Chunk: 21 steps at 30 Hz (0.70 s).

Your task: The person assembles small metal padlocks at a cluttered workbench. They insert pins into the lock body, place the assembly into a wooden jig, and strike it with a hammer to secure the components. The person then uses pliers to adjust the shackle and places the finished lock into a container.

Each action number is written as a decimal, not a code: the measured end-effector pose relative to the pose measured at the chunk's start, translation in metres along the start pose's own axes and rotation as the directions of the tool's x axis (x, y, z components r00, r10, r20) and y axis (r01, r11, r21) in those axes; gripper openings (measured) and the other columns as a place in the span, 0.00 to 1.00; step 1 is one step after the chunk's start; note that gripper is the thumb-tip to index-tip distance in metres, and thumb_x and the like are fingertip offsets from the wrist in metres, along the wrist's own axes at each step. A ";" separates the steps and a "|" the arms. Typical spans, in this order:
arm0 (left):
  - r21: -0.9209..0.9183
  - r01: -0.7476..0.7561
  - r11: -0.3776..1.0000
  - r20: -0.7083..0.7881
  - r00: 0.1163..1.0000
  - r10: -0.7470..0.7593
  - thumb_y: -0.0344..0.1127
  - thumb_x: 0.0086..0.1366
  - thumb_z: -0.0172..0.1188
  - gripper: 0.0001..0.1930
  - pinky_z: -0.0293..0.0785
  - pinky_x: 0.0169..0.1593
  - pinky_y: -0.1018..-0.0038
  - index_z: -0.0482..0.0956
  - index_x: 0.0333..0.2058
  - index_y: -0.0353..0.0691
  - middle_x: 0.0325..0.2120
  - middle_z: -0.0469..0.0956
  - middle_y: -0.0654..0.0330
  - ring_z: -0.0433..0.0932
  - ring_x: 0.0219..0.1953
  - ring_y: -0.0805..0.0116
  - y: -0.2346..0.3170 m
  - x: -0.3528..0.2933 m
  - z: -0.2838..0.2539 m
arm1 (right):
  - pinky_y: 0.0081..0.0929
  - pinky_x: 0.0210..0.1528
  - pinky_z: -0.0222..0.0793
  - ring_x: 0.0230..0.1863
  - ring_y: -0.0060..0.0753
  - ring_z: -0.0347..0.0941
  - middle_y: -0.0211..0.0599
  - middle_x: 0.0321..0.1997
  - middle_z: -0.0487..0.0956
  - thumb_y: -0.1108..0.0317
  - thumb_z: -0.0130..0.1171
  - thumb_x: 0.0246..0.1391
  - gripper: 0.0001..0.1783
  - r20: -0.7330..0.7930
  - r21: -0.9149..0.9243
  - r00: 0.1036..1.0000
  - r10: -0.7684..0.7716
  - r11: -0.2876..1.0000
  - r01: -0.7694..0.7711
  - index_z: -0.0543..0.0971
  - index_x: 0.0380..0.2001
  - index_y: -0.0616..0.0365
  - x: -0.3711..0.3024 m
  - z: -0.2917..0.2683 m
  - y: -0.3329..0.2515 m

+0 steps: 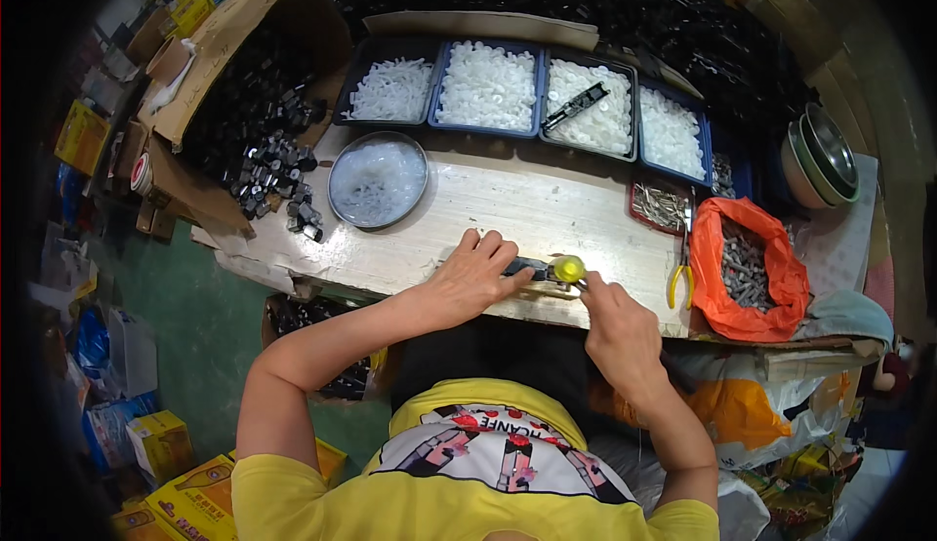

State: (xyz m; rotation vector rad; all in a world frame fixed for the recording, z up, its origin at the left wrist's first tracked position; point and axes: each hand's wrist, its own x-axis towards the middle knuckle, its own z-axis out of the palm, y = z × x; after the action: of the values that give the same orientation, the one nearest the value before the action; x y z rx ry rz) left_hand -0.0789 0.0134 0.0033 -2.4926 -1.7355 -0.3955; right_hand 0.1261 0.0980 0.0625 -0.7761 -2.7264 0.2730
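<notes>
At the front edge of the worktable, my left hand (475, 278) is closed over a slim dark part (527, 267), pressing it down near the tabletop. Its thumb lies along the part, and the fingers cover much of it. Just right of it, my right hand (623, 331) is closed on a tool with a round translucent yellow head (568, 269); it looks like a small mallet. The yellow head is over the right end of the dark part, hiding that end. Whether they touch I cannot tell.
A round dish of whitish pieces (378, 179) and loose dark metal-like parts (278, 175) lie left. Behind stand trays of white plastic pieces (488, 86), one bearing a black assembly (576, 107). Yellow-handled pliers (681, 282) and an orange bag (711, 292) of grey parts lie right.
</notes>
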 end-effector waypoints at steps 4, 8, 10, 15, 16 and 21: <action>-0.066 0.033 0.997 -0.028 0.999 -0.035 0.25 0.47 0.52 0.23 0.59 0.36 0.68 0.73 0.44 0.49 0.32 0.65 0.55 0.63 0.34 0.59 -0.003 0.003 0.000 | 0.34 0.19 0.66 0.18 0.39 0.70 0.38 0.19 0.70 0.67 0.53 0.48 0.11 0.096 -0.144 0.995 0.011 0.990 0.003 0.71 0.35 0.60 -0.008 0.024 0.004; -0.332 0.186 0.925 0.006 0.981 -0.195 0.20 0.42 0.54 0.24 0.65 0.35 0.67 0.73 0.43 0.44 0.30 0.67 0.57 0.64 0.35 0.57 -0.012 0.006 0.001 | 0.35 0.20 0.67 0.17 0.43 0.70 0.40 0.18 0.71 0.66 0.51 0.50 0.11 0.210 -0.119 0.977 0.044 0.993 -0.019 0.71 0.36 0.59 -0.002 0.013 0.004; -0.392 0.277 0.877 0.006 0.954 -0.299 0.19 0.40 0.54 0.24 0.67 0.36 0.67 0.72 0.41 0.41 0.29 0.67 0.57 0.64 0.35 0.57 -0.009 0.009 0.003 | 0.35 0.20 0.66 0.18 0.44 0.70 0.41 0.19 0.72 0.66 0.51 0.51 0.11 0.191 -0.044 0.981 0.034 0.999 -0.026 0.71 0.36 0.59 0.002 0.007 0.003; -0.431 0.344 0.834 -0.055 0.913 -0.405 0.19 0.41 0.56 0.27 0.66 0.38 0.65 0.68 0.45 0.39 0.30 0.69 0.57 0.65 0.36 0.56 -0.002 0.006 -0.002 | 0.37 0.20 0.65 0.18 0.45 0.70 0.42 0.20 0.72 0.66 0.49 0.52 0.11 -0.094 0.148 0.995 -0.047 0.987 0.060 0.70 0.37 0.60 0.020 0.007 -0.009; -0.422 0.340 0.840 -0.086 0.908 -0.410 0.19 0.41 0.56 0.28 0.66 0.38 0.65 0.67 0.46 0.39 0.30 0.69 0.57 0.65 0.36 0.56 0.001 0.004 0.002 | 0.37 0.20 0.65 0.18 0.45 0.70 0.42 0.20 0.73 0.66 0.48 0.52 0.10 -0.126 0.163 0.991 -0.048 0.984 0.068 0.69 0.36 0.60 0.024 0.012 -0.010; -0.497 0.358 0.790 -0.210 0.834 -0.510 0.20 0.42 0.57 0.29 0.61 0.40 0.67 0.65 0.49 0.37 0.33 0.70 0.57 0.65 0.37 0.57 0.010 -0.009 0.015 | 0.44 0.24 0.66 0.21 0.53 0.71 0.48 0.21 0.74 0.66 0.47 0.52 0.08 0.129 0.134 0.990 0.061 0.988 -0.078 0.69 0.29 0.59 0.045 0.007 -0.014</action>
State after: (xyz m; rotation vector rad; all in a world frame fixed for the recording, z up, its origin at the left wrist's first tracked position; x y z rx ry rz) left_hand -0.0705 0.0047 -0.0123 -2.0279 -2.2563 -1.3054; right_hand 0.0806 0.1099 0.0701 -0.8423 -2.7621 0.5376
